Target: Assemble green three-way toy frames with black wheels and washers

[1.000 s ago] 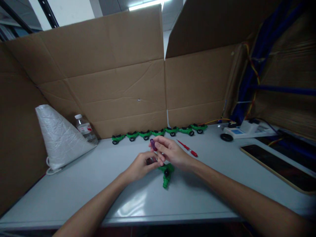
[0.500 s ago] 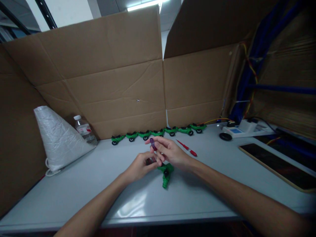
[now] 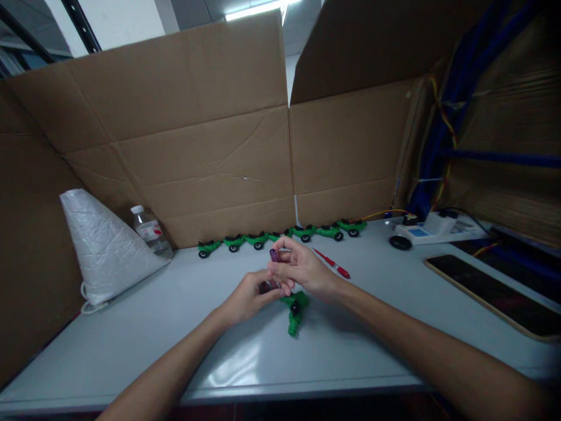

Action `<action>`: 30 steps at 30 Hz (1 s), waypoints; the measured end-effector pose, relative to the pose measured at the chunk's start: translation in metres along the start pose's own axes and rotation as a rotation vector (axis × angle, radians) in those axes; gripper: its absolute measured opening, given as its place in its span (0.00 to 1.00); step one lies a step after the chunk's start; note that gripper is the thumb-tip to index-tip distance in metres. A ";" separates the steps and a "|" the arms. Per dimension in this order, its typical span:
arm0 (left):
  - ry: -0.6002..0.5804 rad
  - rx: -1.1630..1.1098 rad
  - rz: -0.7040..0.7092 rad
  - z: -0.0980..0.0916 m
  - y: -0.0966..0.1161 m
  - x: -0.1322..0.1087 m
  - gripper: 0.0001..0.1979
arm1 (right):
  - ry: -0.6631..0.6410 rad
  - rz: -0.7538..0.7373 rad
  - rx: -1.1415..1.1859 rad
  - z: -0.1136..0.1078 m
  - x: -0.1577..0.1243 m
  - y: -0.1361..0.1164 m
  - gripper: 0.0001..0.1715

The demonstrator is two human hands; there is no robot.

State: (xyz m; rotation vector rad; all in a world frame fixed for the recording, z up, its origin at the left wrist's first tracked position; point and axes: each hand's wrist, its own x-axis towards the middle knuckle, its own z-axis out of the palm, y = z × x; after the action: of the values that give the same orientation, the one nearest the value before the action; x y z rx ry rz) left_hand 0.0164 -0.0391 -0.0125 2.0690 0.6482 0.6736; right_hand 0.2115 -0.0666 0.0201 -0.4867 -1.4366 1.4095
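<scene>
Between the thumb and fingers of my right hand [image 3: 304, 270] is a small screwdriver with a see-through purple handle [image 3: 274, 255]; its tip is hidden by the fingers. My left hand [image 3: 252, 297] is closed around one end of a green toy motorcycle [image 3: 295, 310], just below the right hand. The toy's green body with a round black part sticks out to the right and down over the table. Something dark, perhaps a wheel, shows between the left fingers.
Several green toy motorcycles [image 3: 305, 234] with black wheels stand in a row along the cardboard wall [image 3: 210, 169]. A red screwdriver [image 3: 332, 263] lies right of my hands. A phone [image 3: 491, 295], a power strip [image 3: 438, 230], a bottle [image 3: 151, 231] and a white bag [image 3: 103, 251] flank the table.
My right fingers have shifted their grip, and the purple handle has turned from leaning left to nearly upright. The left hand and the green toy have hardly moved.
</scene>
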 end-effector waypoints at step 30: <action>-0.042 -0.009 -0.058 -0.003 0.006 0.000 0.16 | -0.037 -0.051 -0.020 -0.002 0.000 -0.002 0.20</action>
State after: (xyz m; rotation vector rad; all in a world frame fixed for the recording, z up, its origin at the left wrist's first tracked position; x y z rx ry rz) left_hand 0.0156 -0.0402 -0.0054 2.0426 0.6773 0.5970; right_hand 0.2137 -0.0659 0.0219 -0.4350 -1.4840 1.3712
